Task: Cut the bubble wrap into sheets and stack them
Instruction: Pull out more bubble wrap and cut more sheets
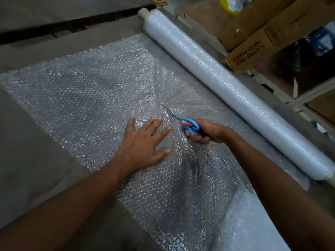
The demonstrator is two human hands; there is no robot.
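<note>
bubble wrap lies unrolled across the floor beside its roll. it looks light, soft and slippery, puckering at the blades. the left hand presses it flat with spread fingers; the right hand has its grip closed around the scissors.

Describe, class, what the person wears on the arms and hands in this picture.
Nothing is worn in view. The left hand and right hand are bare, with no gloves. Both forearms are uncovered up to the frame's edge, so no sleeve shows. No watch, bracelet or ring can be made out.
</note>
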